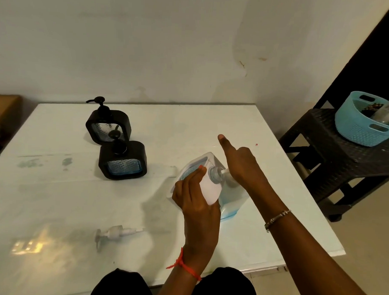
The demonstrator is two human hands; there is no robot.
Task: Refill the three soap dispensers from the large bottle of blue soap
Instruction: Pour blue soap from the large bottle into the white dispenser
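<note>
My left hand [196,204] grips a white soap dispenser [206,187] with a blue patterned window, tilted over the table [55,197]. Its open neck meets the mouth of the large clear bottle of blue soap [231,201], which leans against it. My right hand [239,164] holds that bottle near its neck, one finger pointing up. The dispenser's white pump [113,234] lies loose on the table at front left. Two black dispensers stand farther left with pumps on: one nearer [122,160], showing blue soap, and one behind it [108,125].
A dark wicker stool [334,150] stands right of the table, carrying a light blue basket [357,128] with a bottle in it. The wall runs along the table's far edge. Faint smears mark the tabletop at left.
</note>
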